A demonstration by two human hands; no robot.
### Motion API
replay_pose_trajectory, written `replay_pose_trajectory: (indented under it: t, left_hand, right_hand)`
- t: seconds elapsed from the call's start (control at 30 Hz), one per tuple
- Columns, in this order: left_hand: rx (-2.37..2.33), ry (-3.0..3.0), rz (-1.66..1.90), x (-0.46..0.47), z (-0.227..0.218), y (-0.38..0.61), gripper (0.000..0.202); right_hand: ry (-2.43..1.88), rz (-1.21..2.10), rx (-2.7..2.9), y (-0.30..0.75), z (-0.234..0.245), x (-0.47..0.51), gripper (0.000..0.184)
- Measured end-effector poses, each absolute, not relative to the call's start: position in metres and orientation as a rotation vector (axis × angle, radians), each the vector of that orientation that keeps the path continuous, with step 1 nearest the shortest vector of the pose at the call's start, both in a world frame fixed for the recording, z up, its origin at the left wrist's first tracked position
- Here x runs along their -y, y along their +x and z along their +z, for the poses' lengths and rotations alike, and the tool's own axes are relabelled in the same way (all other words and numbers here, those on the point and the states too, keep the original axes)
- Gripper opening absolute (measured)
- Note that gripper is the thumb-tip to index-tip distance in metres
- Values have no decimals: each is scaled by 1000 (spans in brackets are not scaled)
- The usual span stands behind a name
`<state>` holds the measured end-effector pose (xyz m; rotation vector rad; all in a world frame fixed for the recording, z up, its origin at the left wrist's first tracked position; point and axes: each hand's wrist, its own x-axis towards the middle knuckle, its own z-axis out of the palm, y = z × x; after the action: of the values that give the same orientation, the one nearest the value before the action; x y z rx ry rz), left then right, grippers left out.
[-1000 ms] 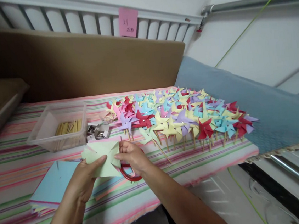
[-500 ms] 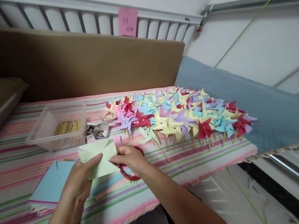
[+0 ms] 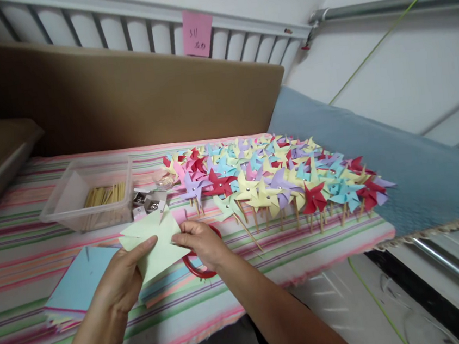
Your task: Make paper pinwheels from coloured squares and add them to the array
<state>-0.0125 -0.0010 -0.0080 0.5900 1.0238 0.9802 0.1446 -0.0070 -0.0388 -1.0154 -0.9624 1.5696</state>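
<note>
A pale green paper square (image 3: 158, 242), slit inward from its corners, is held up between both hands. My left hand (image 3: 127, 270) pinches its left side, the thumb lying on the front. At the right side, my right hand (image 3: 200, 243) grips the edge between thumb and fingers. Under and behind the right hand lie red-handled scissors (image 3: 199, 269), their blades hidden by the paper and hand. To the left of my left hand is a stack of coloured paper squares (image 3: 82, 278), light blue on top. More coloured paper (image 3: 163, 289) lies beneath the green square.
Many finished paper pinwheels (image 3: 272, 184) on sticks cover the right of the striped cloth (image 3: 264, 269). A clear plastic box (image 3: 59, 209) holds wooden sticks (image 3: 104, 195). Beside it sit small boxes of metal pins (image 3: 150, 201). A cardboard panel (image 3: 144, 104) stands behind.
The green paper has turned slightly in my hands, its upper edge now rising to a point. My right hand has shifted a little up its right side. Other things stay put.
</note>
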Motion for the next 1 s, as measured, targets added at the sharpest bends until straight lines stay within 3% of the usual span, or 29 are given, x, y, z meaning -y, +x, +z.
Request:
replay_pose_trajectory:
  t: [0.2, 0.33, 0.57, 1.0]
  left_hand:
    - [-1130, 524, 1145, -11, -13, -30, 33]
    - [-1136, 494, 1348, -17, -19, -44, 36]
    - [-1060, 448, 1469, -18, -12, -49, 44]
    - [-935, 459, 1438, -16, -9, -36, 45]
  right_hand:
    - [-1555, 892, 1607, 158, -41, 8, 8]
    - [-1850, 586, 2008, 163, -46, 17, 26]
    - [-1862, 566, 2222, 163, -50, 19, 61]
    - [-1777, 765, 1969, 176, -43, 19, 61]
